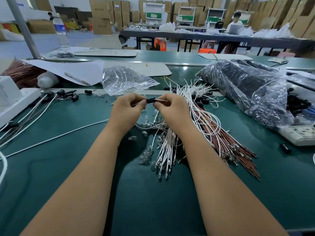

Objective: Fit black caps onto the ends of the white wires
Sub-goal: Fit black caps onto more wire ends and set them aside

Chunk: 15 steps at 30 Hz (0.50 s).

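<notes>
A small black cap is held up between both hands above the green table. My left hand pinches its left end with thumb and fingertips. My right hand pinches a thin white wire that enters the cap's right end. Below the hands lies a bundle of white wires with metal terminals, beside brown wires. Wires fitted with black caps lie at the left. Loose black caps rest near the table's ridge.
A large clear bag of black caps sits at the right, a smaller clear bag behind the hands. Small glass bulbs lie scattered below my wrists. A white power strip is at the right edge, a white box at the left.
</notes>
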Each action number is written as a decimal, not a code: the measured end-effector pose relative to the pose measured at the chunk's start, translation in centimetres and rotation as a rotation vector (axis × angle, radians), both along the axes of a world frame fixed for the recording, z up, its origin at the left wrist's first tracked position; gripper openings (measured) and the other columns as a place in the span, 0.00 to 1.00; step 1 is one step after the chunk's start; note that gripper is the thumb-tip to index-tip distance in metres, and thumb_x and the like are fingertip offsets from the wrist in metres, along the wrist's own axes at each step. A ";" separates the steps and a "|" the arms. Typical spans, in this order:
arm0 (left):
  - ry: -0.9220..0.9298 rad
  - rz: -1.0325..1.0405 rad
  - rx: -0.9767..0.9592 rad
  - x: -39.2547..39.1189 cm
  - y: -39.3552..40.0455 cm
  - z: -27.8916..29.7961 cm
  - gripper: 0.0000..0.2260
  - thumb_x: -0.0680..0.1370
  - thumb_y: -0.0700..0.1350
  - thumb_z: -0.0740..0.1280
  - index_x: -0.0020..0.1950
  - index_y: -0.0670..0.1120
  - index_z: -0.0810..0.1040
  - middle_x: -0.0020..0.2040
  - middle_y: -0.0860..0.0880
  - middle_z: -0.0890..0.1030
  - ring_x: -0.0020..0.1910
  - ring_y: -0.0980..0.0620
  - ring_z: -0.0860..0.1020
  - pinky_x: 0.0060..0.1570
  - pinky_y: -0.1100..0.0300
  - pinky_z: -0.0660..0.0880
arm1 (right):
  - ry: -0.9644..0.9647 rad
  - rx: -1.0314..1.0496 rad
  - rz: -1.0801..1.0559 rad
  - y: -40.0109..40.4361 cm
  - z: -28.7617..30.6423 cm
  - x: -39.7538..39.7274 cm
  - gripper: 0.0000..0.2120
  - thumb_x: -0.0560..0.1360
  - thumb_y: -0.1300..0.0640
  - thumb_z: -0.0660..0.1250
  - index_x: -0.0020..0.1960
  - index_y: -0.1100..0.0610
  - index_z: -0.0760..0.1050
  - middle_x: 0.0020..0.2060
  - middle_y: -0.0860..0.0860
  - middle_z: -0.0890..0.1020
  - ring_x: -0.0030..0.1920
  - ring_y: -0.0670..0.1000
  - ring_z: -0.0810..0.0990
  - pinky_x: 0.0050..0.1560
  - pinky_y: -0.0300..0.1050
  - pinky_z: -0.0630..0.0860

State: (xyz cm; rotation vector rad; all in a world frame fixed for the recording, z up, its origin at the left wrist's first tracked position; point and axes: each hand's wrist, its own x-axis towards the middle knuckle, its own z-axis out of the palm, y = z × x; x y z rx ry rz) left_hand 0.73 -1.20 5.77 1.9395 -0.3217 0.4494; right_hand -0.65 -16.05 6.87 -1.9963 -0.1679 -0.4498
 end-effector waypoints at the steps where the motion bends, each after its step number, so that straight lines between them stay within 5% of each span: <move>1: 0.002 0.013 -0.004 0.0 0.0 0.0 0.04 0.78 0.40 0.67 0.44 0.48 0.80 0.34 0.52 0.79 0.28 0.63 0.71 0.32 0.72 0.66 | 0.011 0.010 -0.003 0.0 0.0 0.0 0.01 0.74 0.61 0.71 0.43 0.57 0.79 0.33 0.47 0.79 0.33 0.46 0.76 0.39 0.43 0.74; 4: -0.008 0.072 -0.044 0.1 0.4 0.0 0.04 0.78 0.39 0.67 0.45 0.44 0.79 0.34 0.50 0.77 0.25 0.63 0.70 0.29 0.73 0.65 | 0.036 0.050 -0.049 -0.3 0.1 0.1 0.04 0.74 0.63 0.69 0.41 0.59 0.79 0.32 0.51 0.79 0.35 0.51 0.77 0.44 0.52 0.79; 10: 0.005 0.104 -0.015 0.2 0.6 -0.1 0.04 0.78 0.41 0.67 0.47 0.42 0.80 0.37 0.45 0.79 0.30 0.57 0.70 0.32 0.67 0.68 | 0.032 -0.118 -0.071 -0.5 -0.3 0.2 0.12 0.74 0.65 0.61 0.49 0.57 0.83 0.36 0.49 0.83 0.30 0.49 0.76 0.36 0.48 0.77; 15: 0.005 0.094 0.002 0.2 0.7 -0.3 0.03 0.78 0.40 0.67 0.45 0.46 0.79 0.37 0.45 0.79 0.30 0.57 0.71 0.31 0.69 0.68 | -0.078 -0.152 -0.149 -0.7 -0.4 0.2 0.03 0.73 0.60 0.70 0.45 0.53 0.81 0.34 0.43 0.79 0.35 0.46 0.79 0.42 0.49 0.80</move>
